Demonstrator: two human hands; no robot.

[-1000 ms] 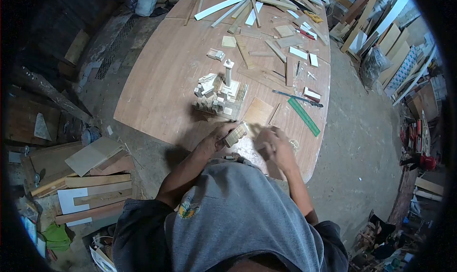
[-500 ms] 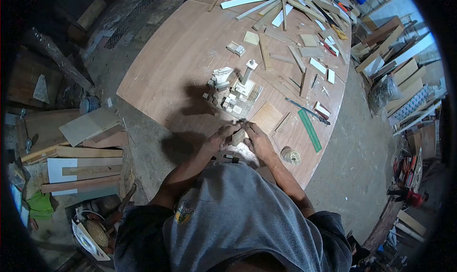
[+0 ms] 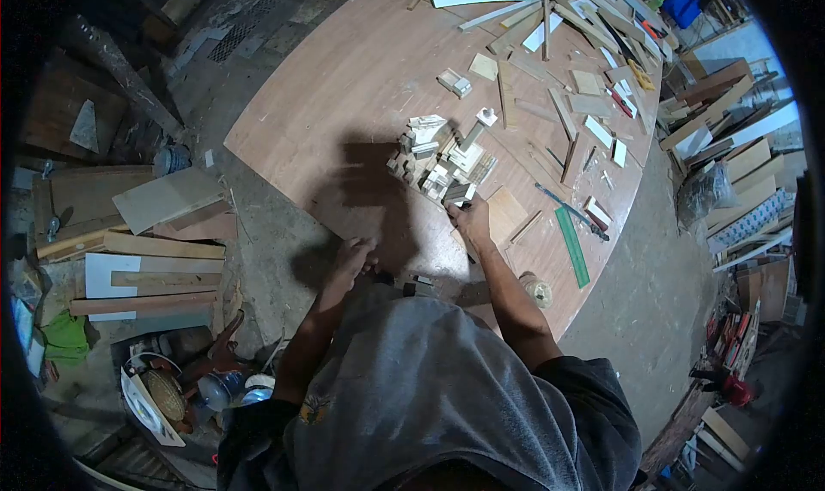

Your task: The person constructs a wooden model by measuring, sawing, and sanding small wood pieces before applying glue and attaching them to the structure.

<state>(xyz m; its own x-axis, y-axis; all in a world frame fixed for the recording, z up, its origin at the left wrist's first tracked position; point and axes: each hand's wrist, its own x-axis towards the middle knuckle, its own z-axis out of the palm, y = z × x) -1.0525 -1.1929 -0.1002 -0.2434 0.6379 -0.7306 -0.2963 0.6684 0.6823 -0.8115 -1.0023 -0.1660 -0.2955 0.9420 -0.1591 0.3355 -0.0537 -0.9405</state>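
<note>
My right hand (image 3: 471, 219) reaches to the near edge of a small wooden model (image 3: 464, 160) and has its fingers closed on a small wooden block (image 3: 461, 194). The model is made of pale blocks and has a tower on its far side. Over the table's near edge, my left hand (image 3: 355, 257) is apart from the model, its fingers curled and partly in shadow; whether it holds anything is unclear. A thin square board (image 3: 505, 216) lies just right of my right hand.
A green ruler (image 3: 571, 247), a roll of tape (image 3: 536, 290) and a dark thin tool (image 3: 571, 211) lie on the table (image 3: 318, 96) at the right. Wood strips (image 3: 516, 36) are heaped at the far side. Boards (image 3: 163, 280) lie on the floor at left.
My hands have parted. The right one has moved the block forward to the model, while the left has drawn back to the left. The whole view has shifted slightly.
</note>
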